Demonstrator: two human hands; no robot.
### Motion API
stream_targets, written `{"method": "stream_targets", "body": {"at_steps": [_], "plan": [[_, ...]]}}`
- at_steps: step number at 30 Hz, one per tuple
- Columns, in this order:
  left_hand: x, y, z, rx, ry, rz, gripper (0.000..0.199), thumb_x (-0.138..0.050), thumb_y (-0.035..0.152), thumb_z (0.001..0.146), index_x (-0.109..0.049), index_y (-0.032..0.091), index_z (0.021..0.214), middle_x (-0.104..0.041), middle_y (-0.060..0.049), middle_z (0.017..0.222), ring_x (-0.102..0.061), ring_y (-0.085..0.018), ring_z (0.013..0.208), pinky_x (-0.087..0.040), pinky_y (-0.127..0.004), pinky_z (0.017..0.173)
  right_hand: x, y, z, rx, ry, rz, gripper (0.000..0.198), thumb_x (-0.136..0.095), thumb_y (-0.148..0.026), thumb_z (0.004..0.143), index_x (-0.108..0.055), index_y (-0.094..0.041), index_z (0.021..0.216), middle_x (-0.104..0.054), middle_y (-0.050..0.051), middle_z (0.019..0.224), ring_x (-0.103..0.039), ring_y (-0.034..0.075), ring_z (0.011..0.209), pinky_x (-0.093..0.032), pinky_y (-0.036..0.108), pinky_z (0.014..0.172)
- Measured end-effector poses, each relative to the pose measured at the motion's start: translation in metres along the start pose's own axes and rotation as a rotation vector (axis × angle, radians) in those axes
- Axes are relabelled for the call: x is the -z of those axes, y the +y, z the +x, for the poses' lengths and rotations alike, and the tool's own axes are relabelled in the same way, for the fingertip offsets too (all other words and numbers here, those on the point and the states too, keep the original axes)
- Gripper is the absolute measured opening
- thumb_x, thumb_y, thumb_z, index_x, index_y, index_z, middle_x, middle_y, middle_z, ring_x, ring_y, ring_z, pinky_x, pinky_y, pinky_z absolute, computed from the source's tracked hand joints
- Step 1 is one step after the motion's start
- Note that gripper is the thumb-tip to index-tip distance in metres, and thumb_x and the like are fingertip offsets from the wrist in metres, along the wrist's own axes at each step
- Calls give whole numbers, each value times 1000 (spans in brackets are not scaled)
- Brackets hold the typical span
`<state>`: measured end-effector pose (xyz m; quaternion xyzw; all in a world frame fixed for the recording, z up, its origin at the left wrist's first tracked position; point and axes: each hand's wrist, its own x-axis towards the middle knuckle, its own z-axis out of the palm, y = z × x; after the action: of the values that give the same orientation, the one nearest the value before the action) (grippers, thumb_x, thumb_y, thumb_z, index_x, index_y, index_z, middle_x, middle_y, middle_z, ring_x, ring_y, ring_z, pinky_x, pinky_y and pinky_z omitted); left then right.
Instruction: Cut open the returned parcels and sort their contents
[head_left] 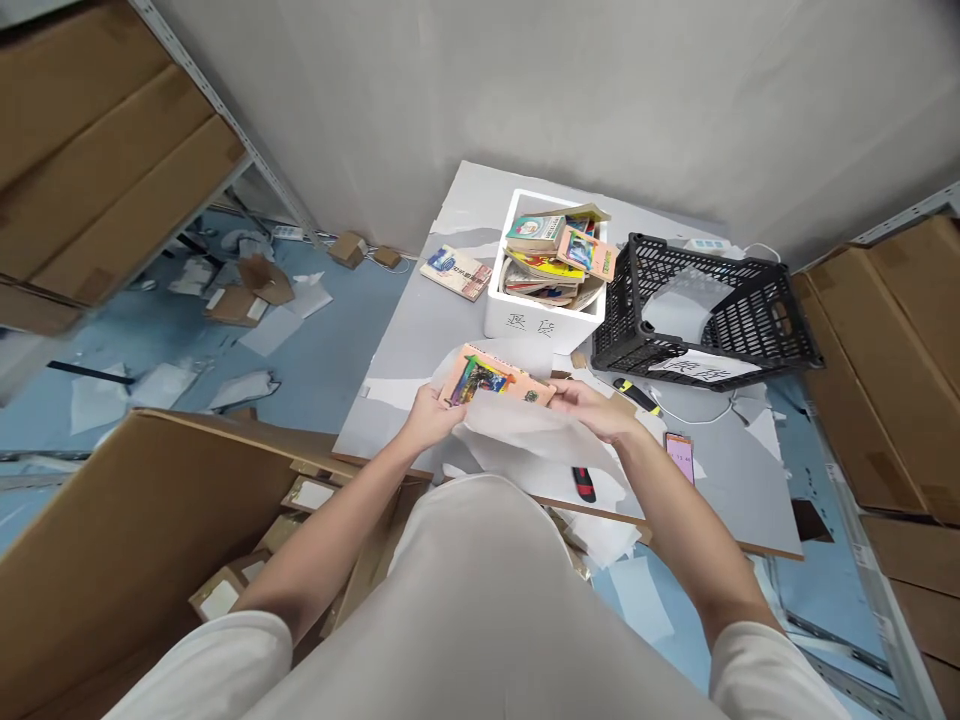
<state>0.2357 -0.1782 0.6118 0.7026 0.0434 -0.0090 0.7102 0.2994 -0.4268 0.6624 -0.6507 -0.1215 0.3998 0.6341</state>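
Observation:
Between my two hands is a pink book [491, 380] with a colourful picture on its cover. White wrapping paper [525, 430] lies under it and folds up over its near edge. My left hand [435, 415] grips the book's left end, fingers partly beneath it. At the right end, my right hand [589, 408] pinches the book's edge; the paper covers part of that grip. Just behind stands a white foam box [544, 322] filled with books and booklets [551, 260]. Left of the box, another book [456, 272] lies flat on the table [405, 345].
A black plastic crate [709, 310] with white paper inside stands right of the box. Near it lie a yellow-black cutter [636, 395] and a phone [680, 457]. A red-black cutter [583, 485] is at the front edge. Large cartons [172, 520] flank the table; scraps litter the floor.

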Motion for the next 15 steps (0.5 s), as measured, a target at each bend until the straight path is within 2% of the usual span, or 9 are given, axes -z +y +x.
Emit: {"method": "stream_targets", "body": {"at_steps": [3,5,7,10,11,12,13,15], "plan": [[7,0,5,29,-70,-2,47,-79,34,59,-69,10,99,-72,-10,92,-67,-23,85,-55,-34,78,-12,1,10,106,123,-90,40,-76,-51,64,-65,-18,83,-69,1,79,-63,16,69,-50,28,65],[26,-7,13,79,-58,35,49,-81,35,56,-69,11,97,-72,-10,91,-67,-24,85,-55,-36,77,-8,1,12,167,283,-91,39,-74,-53,66,-63,-18,79,-69,1,76,-63,17,69,-51,30,66],[56,-21,22,159,108,89,48,-80,36,56,-68,10,95,-71,-10,91,-67,-26,86,-55,-38,77,6,2,9,246,480,-43,41,-73,-55,67,-62,-19,85,-71,3,85,-64,19,78,-52,33,71],[104,-56,28,259,618,223,46,-68,32,68,-61,7,106,-68,-15,106,-64,-29,102,-52,-42,85,36,6,-2,309,655,60,47,-69,-56,71,-59,-23,103,-70,4,103,-65,21,89,-54,36,76],[115,-70,27,320,710,361,45,-63,30,73,-58,7,111,-65,-18,113,-61,-31,108,-50,-45,90,44,9,-7,308,672,81,49,-68,-57,72,-57,-25,108,-69,4,107,-66,20,90,-55,36,76],[122,-83,24,402,752,508,46,-59,27,75,-55,5,116,-61,-21,120,-57,-33,115,-46,-48,95,50,12,-10,300,679,89,50,-67,-57,73,-56,-26,111,-69,4,108,-66,20,90,-55,36,75],[125,-96,20,491,735,619,48,-56,24,77,-52,3,119,-57,-25,125,-52,-35,121,-40,-51,100,54,15,-13,290,682,84,51,-67,-57,73,-55,-26,111,-69,4,108,-66,20,89,-55,36,74],[118,-117,11,524,633,632,48,-57,21,75,-52,1,118,-56,-29,125,-50,-38,123,-37,-52,102,56,19,-16,288,693,52,49,-69,-55,72,-56,-25,108,-70,3,103,-67,19,85,-56,34,72]]}}
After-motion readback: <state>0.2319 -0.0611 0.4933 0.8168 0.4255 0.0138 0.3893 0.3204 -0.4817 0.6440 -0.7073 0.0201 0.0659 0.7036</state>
